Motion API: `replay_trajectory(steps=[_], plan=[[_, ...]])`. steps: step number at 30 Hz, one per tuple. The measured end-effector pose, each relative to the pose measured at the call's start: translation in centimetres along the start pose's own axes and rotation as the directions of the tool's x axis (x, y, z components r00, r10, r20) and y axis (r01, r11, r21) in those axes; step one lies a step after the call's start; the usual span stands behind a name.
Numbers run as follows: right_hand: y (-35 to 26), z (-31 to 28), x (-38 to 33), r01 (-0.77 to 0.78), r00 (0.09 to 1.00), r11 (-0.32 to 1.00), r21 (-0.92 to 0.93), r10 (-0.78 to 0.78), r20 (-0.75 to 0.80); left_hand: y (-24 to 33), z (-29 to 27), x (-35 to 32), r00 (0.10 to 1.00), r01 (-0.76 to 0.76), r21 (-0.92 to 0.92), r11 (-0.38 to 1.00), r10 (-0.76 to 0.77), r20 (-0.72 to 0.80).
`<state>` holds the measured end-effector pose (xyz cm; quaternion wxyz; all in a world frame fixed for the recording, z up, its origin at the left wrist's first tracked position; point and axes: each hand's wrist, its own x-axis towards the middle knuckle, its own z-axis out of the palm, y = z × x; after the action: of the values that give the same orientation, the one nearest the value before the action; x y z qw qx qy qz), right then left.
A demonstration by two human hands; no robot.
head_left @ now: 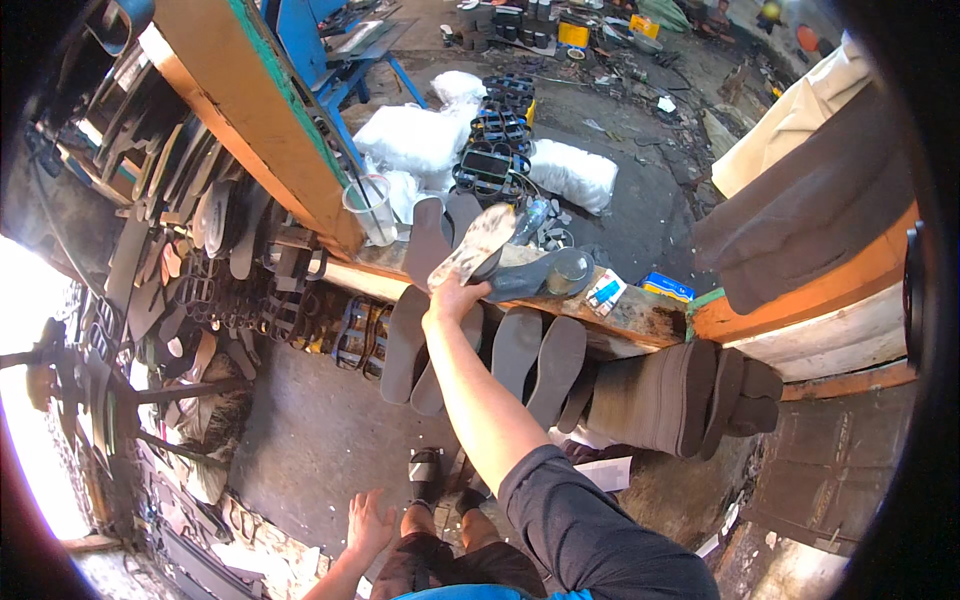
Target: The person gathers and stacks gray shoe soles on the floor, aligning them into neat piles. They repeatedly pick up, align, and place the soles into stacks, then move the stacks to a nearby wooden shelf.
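Note:
My right hand (pixel 458 298) reaches out over a wooden ledge (pixel 655 325), its fingers closed on the heel end of a pale, stained shoe sole (pixel 476 243). Beneath and beside that sole lie grey shoe soles, one of them (pixel 430 245) just to its left. More dark soles hang or lean along the near side of the ledge, such as one (pixel 405 345) left of my forearm and another (pixel 556 370) right of it. Low at my side, my left hand (pixel 370 522) holds nothing and its fingers are apart.
A clear plastic cup (pixel 370 210), a glass jar (pixel 570 270) and a blue-yellow box (pixel 667 288) stand along the ledge. Thick stacked soles (pixel 650 405) sit at right. Beyond are white bundles (pixel 415 138) and piled sandals (pixel 490 165). An orange post (pixel 260 130) rises left, near crowded racks.

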<state>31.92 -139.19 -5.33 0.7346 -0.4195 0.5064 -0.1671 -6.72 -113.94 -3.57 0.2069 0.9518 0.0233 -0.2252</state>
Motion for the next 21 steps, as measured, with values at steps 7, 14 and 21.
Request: replay_trajectory(steps=[7, 14, 21], plan=[[4.6, 1.9, -1.2, -0.33, 0.928, 0.926, 0.182, 0.282, 0.245, -4.0, 1.0, -0.9, 1.0, 0.031, -0.066, 0.997, -0.031, 0.003], [3.2, -11.0, -3.2, -0.156, 0.838, 0.978, -0.135, 0.204, 0.507, -2.6, -1.8, 5.7, 0.994, -0.101, -0.024, 0.995, 0.1, -0.038], [0.2, -28.1, 0.6, 0.342, 0.85, 0.685, -0.644, -0.518, -0.099, 14.8, 3.0, 17.0, 0.944, -0.225, -0.524, 0.821, 0.318, 0.093]])
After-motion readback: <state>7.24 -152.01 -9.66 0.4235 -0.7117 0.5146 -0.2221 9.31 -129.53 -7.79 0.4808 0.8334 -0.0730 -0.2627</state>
